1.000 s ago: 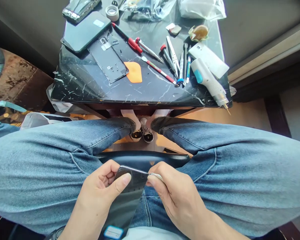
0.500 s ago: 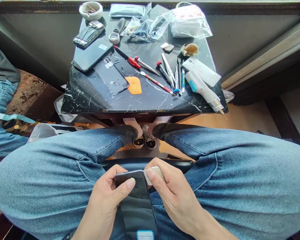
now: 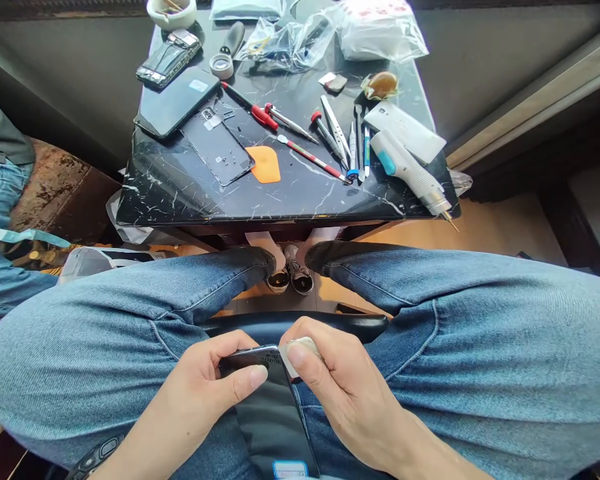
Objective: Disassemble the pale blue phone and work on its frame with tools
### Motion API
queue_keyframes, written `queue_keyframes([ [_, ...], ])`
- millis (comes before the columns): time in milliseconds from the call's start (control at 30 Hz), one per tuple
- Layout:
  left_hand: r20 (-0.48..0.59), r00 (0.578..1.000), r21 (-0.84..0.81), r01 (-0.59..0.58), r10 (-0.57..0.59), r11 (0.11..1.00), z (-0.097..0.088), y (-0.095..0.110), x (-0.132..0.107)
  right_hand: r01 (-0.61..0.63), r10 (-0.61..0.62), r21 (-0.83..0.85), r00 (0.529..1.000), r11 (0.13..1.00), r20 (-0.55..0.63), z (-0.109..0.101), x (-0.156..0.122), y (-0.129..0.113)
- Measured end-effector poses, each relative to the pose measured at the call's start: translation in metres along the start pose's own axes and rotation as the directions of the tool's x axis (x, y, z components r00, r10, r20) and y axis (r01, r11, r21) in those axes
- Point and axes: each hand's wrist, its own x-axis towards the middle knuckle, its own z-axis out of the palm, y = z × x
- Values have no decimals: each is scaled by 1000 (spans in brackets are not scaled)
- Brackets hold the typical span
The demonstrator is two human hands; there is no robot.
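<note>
A dark, glossy smartphone (image 3: 270,420) lies between my thighs, with a blue-edged label near its lower end. My left hand (image 3: 220,383) is closed around its upper left part, thumb on the flat face and fingers behind. In my right hand (image 3: 335,387) a thin whitish pry card (image 3: 289,365) is pinched between thumb and fingers. The card's edge touches the phone at its upper right corner; whether it enters the seam I cannot tell. A crumpled pale part of the card shows behind the thumb.
On the black marbled table (image 3: 180,193) lie a loose phone back (image 3: 220,150), an orange pick (image 3: 266,165), a red-capped pen (image 3: 250,107), tweezers (image 3: 335,127), several screwdrivers and a white handheld tool (image 3: 410,173). Opened phones (image 3: 177,103) are at the left. Another person's leg (image 3: 0,233) shows far left.
Both hands and the phone's top end have shifted slightly left. The pry card stays at the phone's upper right corner. The table appears a little higher in view.
</note>
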Motion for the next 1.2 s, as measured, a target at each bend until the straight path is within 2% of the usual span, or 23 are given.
queue_keyframes([
  [167,-30,999,88,26,-23,996,1,5,0,112,-114,-263,993,958,6,3,0,-5],
  [300,-60,998,117,38,-31,992,6,-1,2,179,-217,-546,976,818,-6,15,-4,-5],
  [400,-51,998,141,51,-45,989,10,-8,3,182,-259,-657,966,732,-20,23,-9,-2],
  [667,11,998,136,57,-59,989,8,-14,3,121,-184,-726,983,677,-9,34,-25,6],
  [867,37,997,41,68,-69,997,2,-17,3,78,-89,-738,996,670,25,42,-36,14],
  [1100,-12,990,-124,137,-140,983,0,-25,1,123,12,-802,987,584,160,53,-64,30],
  [1200,-75,982,-289,146,-174,946,7,-28,0,159,-18,-807,983,568,181,46,-66,28],
])
